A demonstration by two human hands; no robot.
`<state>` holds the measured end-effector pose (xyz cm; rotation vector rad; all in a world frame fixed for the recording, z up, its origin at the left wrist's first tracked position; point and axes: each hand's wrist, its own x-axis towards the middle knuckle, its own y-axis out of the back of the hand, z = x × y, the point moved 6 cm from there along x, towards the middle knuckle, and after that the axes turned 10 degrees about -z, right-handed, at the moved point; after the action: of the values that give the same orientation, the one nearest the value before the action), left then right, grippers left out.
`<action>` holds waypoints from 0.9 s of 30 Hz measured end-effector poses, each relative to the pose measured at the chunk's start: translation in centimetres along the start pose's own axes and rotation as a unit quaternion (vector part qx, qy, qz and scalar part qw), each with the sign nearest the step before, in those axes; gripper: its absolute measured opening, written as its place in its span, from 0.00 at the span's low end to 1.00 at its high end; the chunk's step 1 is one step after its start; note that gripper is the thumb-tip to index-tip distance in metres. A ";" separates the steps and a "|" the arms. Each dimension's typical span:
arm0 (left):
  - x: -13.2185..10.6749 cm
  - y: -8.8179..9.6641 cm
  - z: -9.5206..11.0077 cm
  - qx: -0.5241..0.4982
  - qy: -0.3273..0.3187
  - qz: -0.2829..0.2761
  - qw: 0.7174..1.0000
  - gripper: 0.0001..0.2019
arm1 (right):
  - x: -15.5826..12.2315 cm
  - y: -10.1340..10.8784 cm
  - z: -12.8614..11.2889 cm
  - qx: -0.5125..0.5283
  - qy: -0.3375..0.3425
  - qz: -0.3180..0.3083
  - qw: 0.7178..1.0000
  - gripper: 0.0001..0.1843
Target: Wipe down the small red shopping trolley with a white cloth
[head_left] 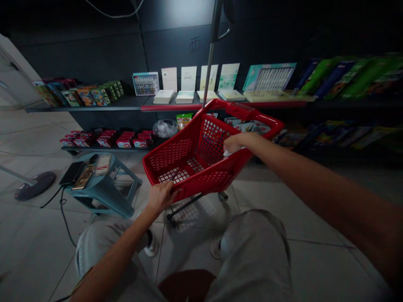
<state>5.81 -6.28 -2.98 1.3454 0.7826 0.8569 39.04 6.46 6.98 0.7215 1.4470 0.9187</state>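
Note:
A red plastic shopping basket (189, 155) on a wheeled frame stands tilted in front of me on the tiled floor. My left hand (162, 195) grips its near rim, fingers curled over the edge. My right hand (234, 144) is closed on the right rim, pressing a small white cloth or tissue (227, 153) against it. The basket looks empty inside. My knees in grey shorts show below.
A teal plastic stool (107, 184) with a phone and small items stands left, a cable trailing from it. A fan base (34, 185) sits at far left. Dark shelves (94, 108) behind hold boxes, notebooks and packets. A metal pole (211, 46) rises behind the basket.

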 end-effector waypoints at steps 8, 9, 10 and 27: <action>0.6 0.2 0.3 0.028 -0.002 -0.001 1.000 0.15 | -2.7 -4.3 -14.4 0.044 0.270 -0.040 0.961 0.17; 0.8 0.2 0.2 0.029 -0.002 -0.001 1.000 0.15 | -3.1 -4.6 -15.7 0.047 0.273 0.001 0.961 0.18; 1.0 0.3 0.2 0.030 -0.001 -0.001 1.000 0.15 | -3.5 -4.9 -16.5 0.046 0.257 0.053 0.964 0.20; 6.5 0.3 -3.2 0.020 -0.041 0.012 0.999 0.19 | -4.4 -6.8 -7.1 0.073 0.179 0.478 0.857 0.20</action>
<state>6.10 0.95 -2.90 1.4190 0.7254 0.8037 32.96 -1.59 3.12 1.5111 1.4667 1.7854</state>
